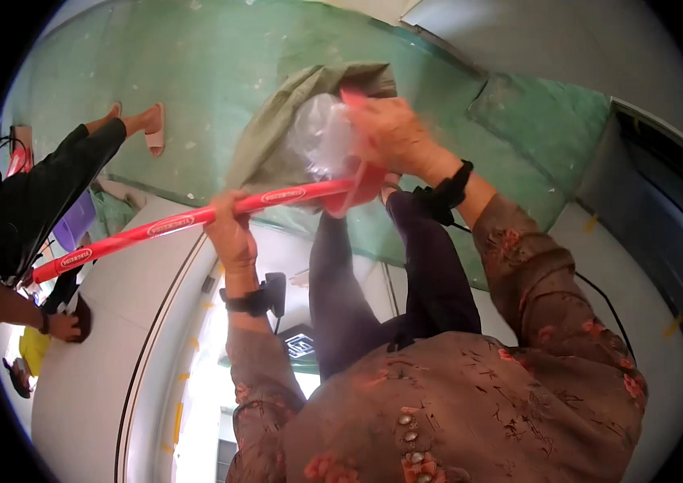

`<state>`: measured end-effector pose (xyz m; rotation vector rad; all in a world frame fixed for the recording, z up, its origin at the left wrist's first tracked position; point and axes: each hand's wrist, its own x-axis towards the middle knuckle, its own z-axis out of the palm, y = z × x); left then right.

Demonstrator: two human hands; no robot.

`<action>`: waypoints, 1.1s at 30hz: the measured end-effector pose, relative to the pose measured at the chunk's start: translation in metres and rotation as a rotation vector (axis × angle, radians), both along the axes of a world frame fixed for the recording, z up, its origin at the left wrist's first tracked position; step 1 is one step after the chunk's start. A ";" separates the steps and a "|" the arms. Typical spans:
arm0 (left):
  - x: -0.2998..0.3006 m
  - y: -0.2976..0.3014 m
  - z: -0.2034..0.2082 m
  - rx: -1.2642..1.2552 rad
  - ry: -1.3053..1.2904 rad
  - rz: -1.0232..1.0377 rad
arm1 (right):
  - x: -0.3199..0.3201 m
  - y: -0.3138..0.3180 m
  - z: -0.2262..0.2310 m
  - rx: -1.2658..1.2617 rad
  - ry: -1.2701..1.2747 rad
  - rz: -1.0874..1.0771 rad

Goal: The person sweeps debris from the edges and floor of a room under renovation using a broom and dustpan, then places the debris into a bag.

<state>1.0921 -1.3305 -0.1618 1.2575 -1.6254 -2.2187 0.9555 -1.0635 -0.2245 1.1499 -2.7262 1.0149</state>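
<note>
A red long-handled dustpan (pixel 364 187) slants across the view, its pole (pixel 156 228) running down to the left. My left hand (pixel 231 229) is closed round the pole. At the scoop end, my right hand (pixel 398 137), blurred by motion, grips the red upper edge. Clear crumpled plastic (pixel 313 133) lies against the scoop, over the mouth of an olive-green sack (pixel 265 141). My right hand hides part of the scoop and of the sack. What else the scoop holds, I cannot make out.
Green sheeting (pixel 213 88) covers the floor ahead. To the left are a person's legs in dark trousers (pixel 68 177) with pink slippers (pixel 155 138), a purple container (pixel 76 221) and another person's hand (pixel 66 326). A pale threshold strip (pixel 160 338) runs along the lower left.
</note>
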 end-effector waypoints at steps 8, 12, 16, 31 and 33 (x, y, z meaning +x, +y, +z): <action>-0.009 0.043 0.015 -0.218 0.053 -0.353 | 0.022 -0.057 0.002 0.476 -0.509 0.626; -0.011 0.056 0.021 -0.203 0.064 -0.401 | 0.039 -0.065 -0.031 1.018 -0.783 0.834; -0.006 0.069 0.029 -0.211 0.076 -0.409 | 0.041 -0.058 -0.078 1.123 -0.614 0.847; -0.022 0.070 0.038 -0.218 0.033 -0.311 | 0.009 -0.001 0.056 -0.307 -1.803 0.453; -0.033 0.074 0.043 -0.142 -0.020 -0.265 | 0.015 -0.014 0.091 -0.236 -1.490 0.318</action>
